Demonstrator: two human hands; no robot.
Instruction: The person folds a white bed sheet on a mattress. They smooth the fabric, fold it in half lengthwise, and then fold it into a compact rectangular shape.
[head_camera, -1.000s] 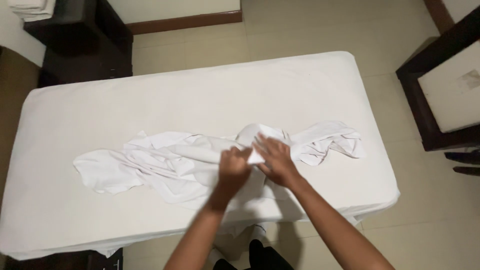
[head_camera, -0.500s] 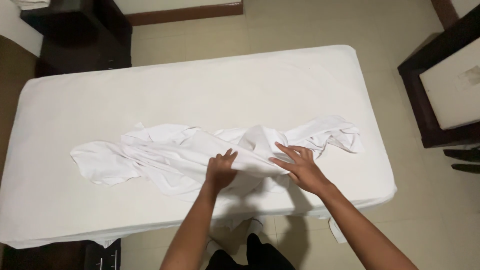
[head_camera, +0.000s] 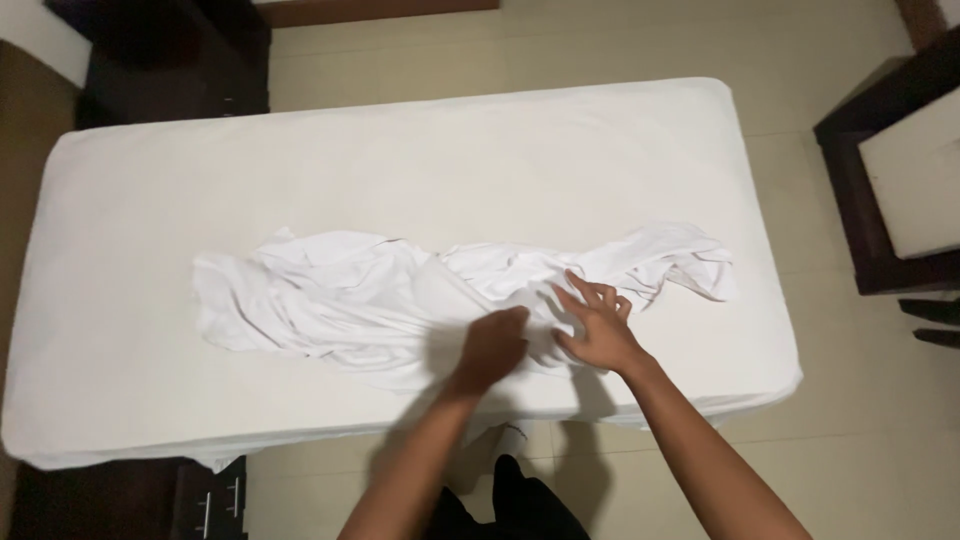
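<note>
Crumpled white cloth garment, soft and limp, spread across white-sheeted bed; left hand pressing flat, right hand splayed on folds, neither gripping. Best pinched at edges.

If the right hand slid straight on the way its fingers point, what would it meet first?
The right hand lies on the white cloth, fingers pointing up and left. Going on, it would likely first meet the cloth's bunched folds at mid-table, then bare table cover. Fold height is unclear.

Single head view, steep downward look (almost overhead), near, white-covered table filling frame
</note>
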